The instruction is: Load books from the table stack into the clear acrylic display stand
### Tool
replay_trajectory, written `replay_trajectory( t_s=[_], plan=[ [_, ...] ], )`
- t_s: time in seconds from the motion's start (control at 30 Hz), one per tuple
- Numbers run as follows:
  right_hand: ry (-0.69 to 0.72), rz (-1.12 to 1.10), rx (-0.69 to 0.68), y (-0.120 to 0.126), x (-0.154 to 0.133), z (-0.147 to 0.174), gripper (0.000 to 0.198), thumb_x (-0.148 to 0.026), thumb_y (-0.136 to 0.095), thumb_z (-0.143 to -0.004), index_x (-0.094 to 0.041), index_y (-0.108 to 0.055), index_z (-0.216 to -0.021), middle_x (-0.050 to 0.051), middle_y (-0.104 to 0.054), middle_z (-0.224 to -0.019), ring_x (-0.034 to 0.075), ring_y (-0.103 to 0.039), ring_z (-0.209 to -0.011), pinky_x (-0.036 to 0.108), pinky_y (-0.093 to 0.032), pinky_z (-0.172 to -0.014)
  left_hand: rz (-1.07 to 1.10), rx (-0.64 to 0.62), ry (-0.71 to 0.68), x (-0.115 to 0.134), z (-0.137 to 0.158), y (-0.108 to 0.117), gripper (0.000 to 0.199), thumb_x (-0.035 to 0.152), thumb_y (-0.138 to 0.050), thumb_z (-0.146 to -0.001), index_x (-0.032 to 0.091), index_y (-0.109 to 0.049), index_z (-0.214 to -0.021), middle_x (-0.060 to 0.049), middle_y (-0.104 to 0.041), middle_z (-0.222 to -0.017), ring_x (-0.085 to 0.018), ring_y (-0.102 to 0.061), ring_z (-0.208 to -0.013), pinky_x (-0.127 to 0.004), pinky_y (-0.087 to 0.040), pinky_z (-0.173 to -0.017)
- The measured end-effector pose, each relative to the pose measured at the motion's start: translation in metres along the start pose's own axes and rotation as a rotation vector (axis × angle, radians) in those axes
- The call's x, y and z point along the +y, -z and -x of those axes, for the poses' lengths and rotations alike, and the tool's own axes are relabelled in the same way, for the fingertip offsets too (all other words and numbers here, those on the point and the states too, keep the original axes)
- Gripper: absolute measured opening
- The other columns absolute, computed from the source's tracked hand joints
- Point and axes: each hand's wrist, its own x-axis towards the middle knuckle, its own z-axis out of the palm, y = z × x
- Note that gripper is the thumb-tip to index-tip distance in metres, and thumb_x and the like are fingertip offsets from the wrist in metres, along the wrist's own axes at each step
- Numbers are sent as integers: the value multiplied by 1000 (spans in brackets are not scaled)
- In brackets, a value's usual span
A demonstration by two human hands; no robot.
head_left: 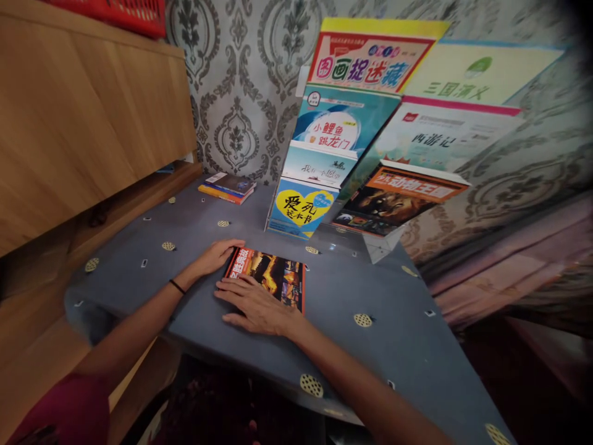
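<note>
Books are standing in 2 columns on a clear plastic display stand (382, 247), 4 on the left and 3 on the right, so I am judging that part as done. A closed, dark paperback with orange-gold pictures and white lettering (273, 266) is lying flat before me, off the stand, on a table under a grey-blue cloth with yellow spotted motifs (393, 352). Its placing is not showing as finished, and since it is lying shut, I am not able to tell how much handling is left. Near the patterned grey wallpaper (236, 136), a small stack of thin books with a dark cover on top (229, 183) is lying flat, well apart from my hands.

My left hand (217, 256), with a black band (177, 286) circling its wrist, is reaching in from the left, its fingers bending at the far left corner of the paperback. I cannot tell whether they are pinching it or only touching it. My right hand (262, 306) is lying palm down across the near left part of the cover, its forearm slanting in from the lower right. Its fingers are pointing left, loosely spread, and the thumb is sitting apart on the near side; this hand is resting rather than clenching.
</note>
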Motion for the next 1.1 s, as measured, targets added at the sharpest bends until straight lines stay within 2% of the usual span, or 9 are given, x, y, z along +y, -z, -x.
replay_trajectory(
  t_s=[0.2,0.4,0.53,0.7,0.93,1.1],
  plan=[
    [-59,22,14,2,11,-10,55,-52,-45,-100,-19,-47,-145,11,-47,-153,20,-38,-144,45,-19,-124,76,8,71,9,-1,3,50,46,-33,-100,17,-58,-131,-10,-72,-121,-23,-66,-114,-38,-48,-103],
    [-130,79,85,3,28,-21,52,-48,-44,-102,-18,-48,-145,12,-50,-150,22,-39,-144,49,-19,-123,126,11,149,17,0,5,58,55,-29,-99,16,-58,-130,-11,-71,-124,-25,-64,-117,-41,-44,-107],
    [-170,121,123,4,39,-28,49,-45,-44,-102,-20,-49,-144,14,-52,-149,24,-40,-143,52,-24,-121,180,9,158,20,3,5,60,58,-28,-100,16,-57,-132,-11,-69,-128,-25,-62,-122,-42,-42,-110],
    [-229,157,144,1,47,-35,48,-43,-44,-102,-20,-48,-144,15,-52,-148,26,-41,-143,58,-22,-120,193,3,144,22,3,4,59,57,-29,-99,16,-54,-134,-12,-68,-129,-24,-62,-121,-41,-44,-110],
    [-287,211,171,0,43,-37,49,-45,-48,-100,-18,-49,-141,17,-51,-146,28,-44,-138,58,-25,-118,128,6,186,23,2,2,54,52,-29,-99,16,-50,-134,-13,-66,-132,-25,-60,-125,-43,-41,-112],
    [-324,244,215,0,39,-37,54,-51,-49,-98,-14,-51,-137,20,-52,-143,29,-47,-135,57,-27,-117,5,15,156,24,5,-1,54,51,-30,-99,16,-46,-137,-13,-64,-135,-26,-59,-126,-45,-41,-111]
  ],
)
